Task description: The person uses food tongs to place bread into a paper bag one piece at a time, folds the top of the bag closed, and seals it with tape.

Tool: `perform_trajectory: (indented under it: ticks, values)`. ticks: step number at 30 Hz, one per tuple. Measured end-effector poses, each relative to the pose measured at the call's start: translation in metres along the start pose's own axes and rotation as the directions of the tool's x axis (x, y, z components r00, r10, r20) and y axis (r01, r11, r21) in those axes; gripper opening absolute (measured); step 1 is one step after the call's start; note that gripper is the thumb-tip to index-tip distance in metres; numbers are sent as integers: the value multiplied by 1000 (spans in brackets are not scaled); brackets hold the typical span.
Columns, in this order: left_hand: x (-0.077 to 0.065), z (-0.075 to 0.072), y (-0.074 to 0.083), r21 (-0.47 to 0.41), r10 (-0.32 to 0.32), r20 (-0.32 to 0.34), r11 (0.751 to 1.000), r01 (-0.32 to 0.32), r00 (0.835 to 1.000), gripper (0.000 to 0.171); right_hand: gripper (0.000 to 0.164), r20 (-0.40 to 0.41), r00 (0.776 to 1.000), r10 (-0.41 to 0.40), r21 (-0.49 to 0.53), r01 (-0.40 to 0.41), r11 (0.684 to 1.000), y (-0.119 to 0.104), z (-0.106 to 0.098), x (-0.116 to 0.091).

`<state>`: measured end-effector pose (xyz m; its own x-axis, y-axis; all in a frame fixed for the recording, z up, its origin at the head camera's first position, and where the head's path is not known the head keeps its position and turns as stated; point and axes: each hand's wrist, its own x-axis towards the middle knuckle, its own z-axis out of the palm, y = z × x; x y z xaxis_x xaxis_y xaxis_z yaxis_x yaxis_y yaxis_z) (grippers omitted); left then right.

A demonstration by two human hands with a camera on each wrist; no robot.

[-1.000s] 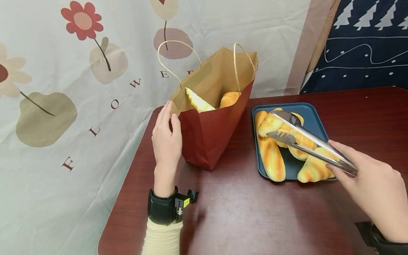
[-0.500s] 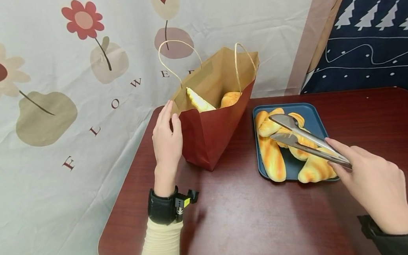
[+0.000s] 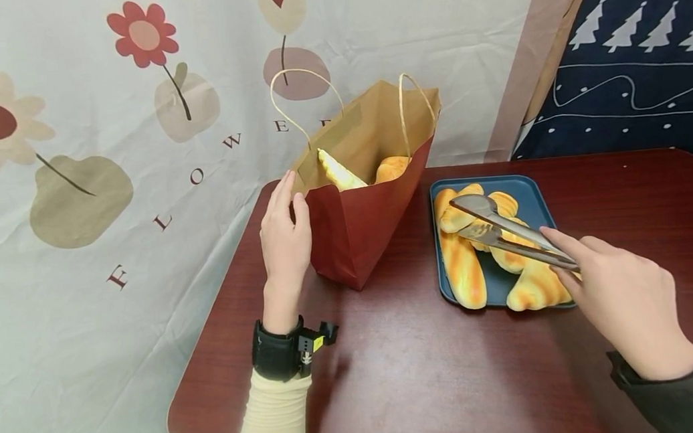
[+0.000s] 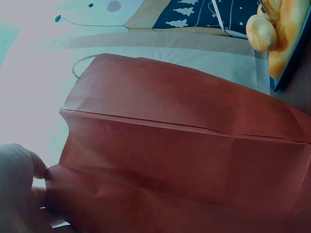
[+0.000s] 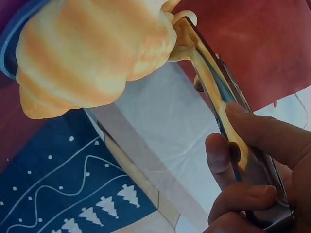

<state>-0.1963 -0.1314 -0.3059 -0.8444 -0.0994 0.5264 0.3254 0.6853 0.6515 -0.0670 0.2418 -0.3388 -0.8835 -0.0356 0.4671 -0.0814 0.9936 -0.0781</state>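
Bread roll [image 3: 456, 217], the one lying crosswise at the tray's far-left corner, sits between the tong tips. Left to right across the head view:

Left hand [image 3: 283, 237]: fingers straight, flat against the near-left edge of the red paper bag [image 3: 359, 225], holding nothing. L wrist view shows fingertips touching the bag's folded corner. Bag stands open, w/ two rolls poking up inside.

Blue tray [image 3: 526, 194] just right of the bag, not touching it as far as I can tell. Several long rolls on it; most run near-to-far, the target one lies tilted across them, long axis running left-near to right-far, its left end nearest the bag.

Tongs [image 3: 507, 235] reach in from the right, long axis pointing up-left toward the bag, blades slightly apart over that roll; whether they're pinching it yet can't be told.

Right hand [image 3: 621, 301]: fingers and thumb curled round the tong handles, the nearer hand to the roll. Roll lies up-left of it, bag further along the same line.
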Motion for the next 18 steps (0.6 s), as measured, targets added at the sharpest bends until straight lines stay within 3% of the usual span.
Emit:
perform_trajectory:
  ticks: [9, 18]
  values:
    - [0, -1, 2, 0, -1, 6, 1000, 1, 1000, 44, 69, -88, 992, -93, -23, 91, 996, -3, 5, 9]
    - [1, -1, 2, -2, 4, 0, 1000, -4, 1000, 44, 67, -74, 995, -69, 0, 69, 998, -7, 13, 13]
